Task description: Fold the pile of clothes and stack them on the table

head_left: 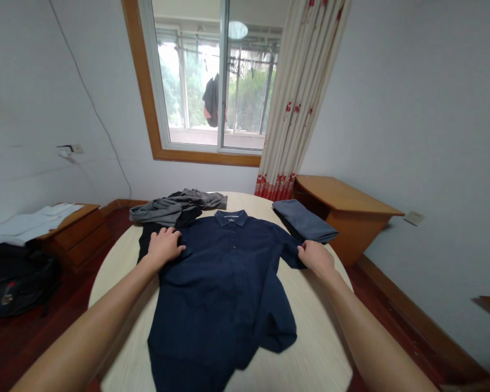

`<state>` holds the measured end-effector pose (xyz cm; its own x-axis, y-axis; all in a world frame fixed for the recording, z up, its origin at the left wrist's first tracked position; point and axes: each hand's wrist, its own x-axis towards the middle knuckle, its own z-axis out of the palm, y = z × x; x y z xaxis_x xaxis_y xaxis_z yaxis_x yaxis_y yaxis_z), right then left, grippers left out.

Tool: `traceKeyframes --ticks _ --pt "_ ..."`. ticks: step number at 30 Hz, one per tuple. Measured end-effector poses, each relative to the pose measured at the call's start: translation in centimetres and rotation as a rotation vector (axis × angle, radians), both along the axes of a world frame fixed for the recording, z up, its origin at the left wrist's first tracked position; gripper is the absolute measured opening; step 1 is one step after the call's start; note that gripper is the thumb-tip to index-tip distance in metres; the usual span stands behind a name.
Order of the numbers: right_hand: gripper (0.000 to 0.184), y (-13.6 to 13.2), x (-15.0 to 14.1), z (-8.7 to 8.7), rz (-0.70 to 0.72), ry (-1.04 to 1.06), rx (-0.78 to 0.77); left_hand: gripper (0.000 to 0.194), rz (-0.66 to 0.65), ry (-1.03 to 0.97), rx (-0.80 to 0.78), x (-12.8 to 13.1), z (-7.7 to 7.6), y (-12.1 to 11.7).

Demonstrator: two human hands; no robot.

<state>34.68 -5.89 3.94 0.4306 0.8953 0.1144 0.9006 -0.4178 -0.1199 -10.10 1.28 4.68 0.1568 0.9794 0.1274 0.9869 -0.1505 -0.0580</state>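
Observation:
A dark navy button-up shirt (224,283) with a collar lies front side up on the round, pale wooden table (118,283). Its collar points toward the window, and its lower right side is folded and rumpled. My right hand (319,258) pinches the end of the short sleeve on the right. On the opposite side, my left hand (163,247) is closed over the other sleeve, its fingers bent; the cloth beneath them is partly hidden. Black fabric (144,242) shows beside and under that hand.
Crumpled grey clothing (171,207) is heaped at the table's far left. A folded grey-blue garment (304,218) lies at the far right, near my right hand. Beyond stand a wooden desk (347,196) and a curtain (289,109). A black bag (16,277) sits on the floor at left.

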Motion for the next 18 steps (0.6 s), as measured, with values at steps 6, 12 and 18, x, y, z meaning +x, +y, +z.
traceKeyframes --ticks 6,12,18 --pt "0.05 0.0 2.8 -2.0 -0.119 0.003 -0.042 0.063 0.039 0.001 -0.028 -2.2 -0.2 -0.2" --pt "0.027 0.8 4.3 -2.6 0.003 0.176 0.054 0.027 -0.017 -0.026 -0.062 -4.3 1.0 0.6" --pt "0.036 0.5 3.8 -1.4 -0.057 0.086 -0.016 0.031 0.125 -0.211 0.112 -8.2 3.0 1.7"
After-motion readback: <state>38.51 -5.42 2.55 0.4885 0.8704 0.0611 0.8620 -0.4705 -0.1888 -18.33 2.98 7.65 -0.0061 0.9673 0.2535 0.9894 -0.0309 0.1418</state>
